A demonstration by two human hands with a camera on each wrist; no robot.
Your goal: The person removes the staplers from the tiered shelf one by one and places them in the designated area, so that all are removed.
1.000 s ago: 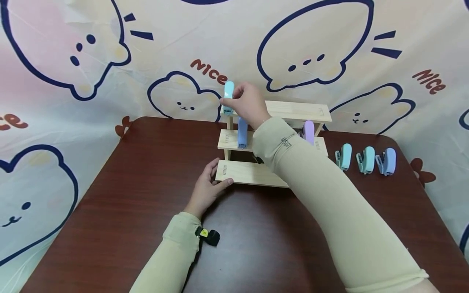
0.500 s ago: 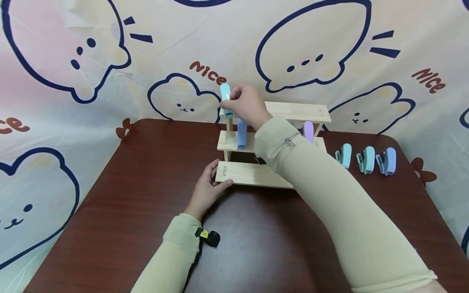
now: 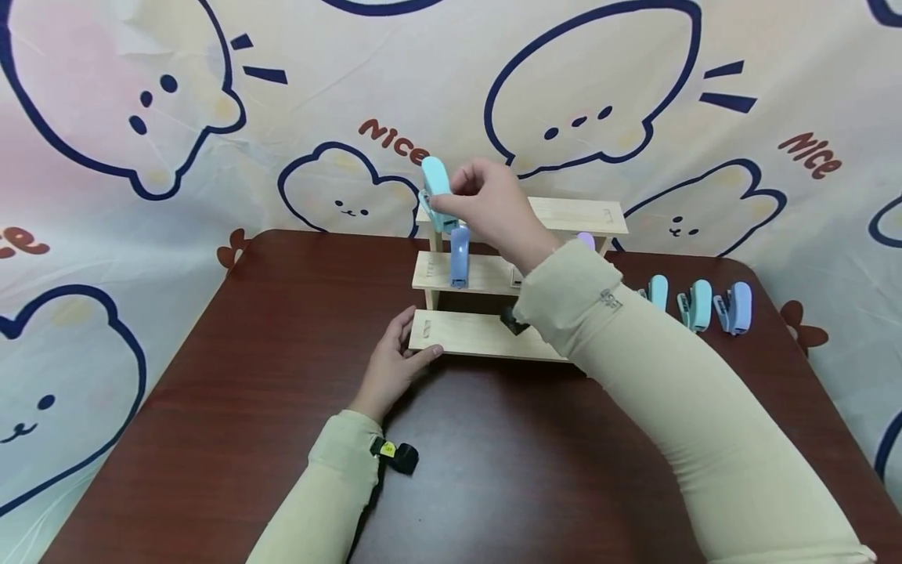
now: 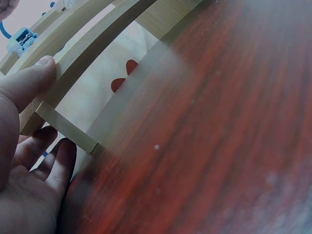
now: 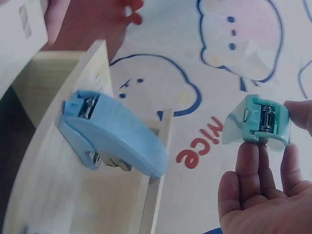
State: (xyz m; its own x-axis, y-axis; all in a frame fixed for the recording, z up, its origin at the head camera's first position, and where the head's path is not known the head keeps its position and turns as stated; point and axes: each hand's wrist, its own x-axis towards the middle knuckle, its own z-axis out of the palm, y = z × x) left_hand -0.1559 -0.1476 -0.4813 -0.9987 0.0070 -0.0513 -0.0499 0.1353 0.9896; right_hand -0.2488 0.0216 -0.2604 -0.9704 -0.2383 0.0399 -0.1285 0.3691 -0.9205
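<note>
My right hand (image 3: 493, 205) pinches a turquoise stapler (image 3: 437, 188) between thumb and fingers, over the left end of the top shelf of a three-tier wooden rack (image 3: 486, 333). In the right wrist view the stapler (image 5: 267, 119) shows its end with the spring, thumb on one side and fingertips below. A blue stapler (image 3: 460, 258) stands on the middle shelf, just under the held one. My left hand (image 3: 395, 364) holds the left end of the bottom shelf. Its thumb (image 4: 36, 78) lies on the board's edge in the left wrist view, the other fingers behind the end.
Right of the rack on the brown table (image 3: 232, 407) stand two turquoise staplers (image 3: 698, 305) and a blue one (image 3: 736, 308), partly behind my right sleeve. A purple stapler (image 3: 586, 239) on the middle shelf is mostly hidden by that arm. A patterned cloth (image 3: 317, 78) hangs close behind.
The turquoise stapler has turned in my right hand, so its side now shows and it leans. My right wrist and forearm have swung to the right. The left hand keeps its hold.
</note>
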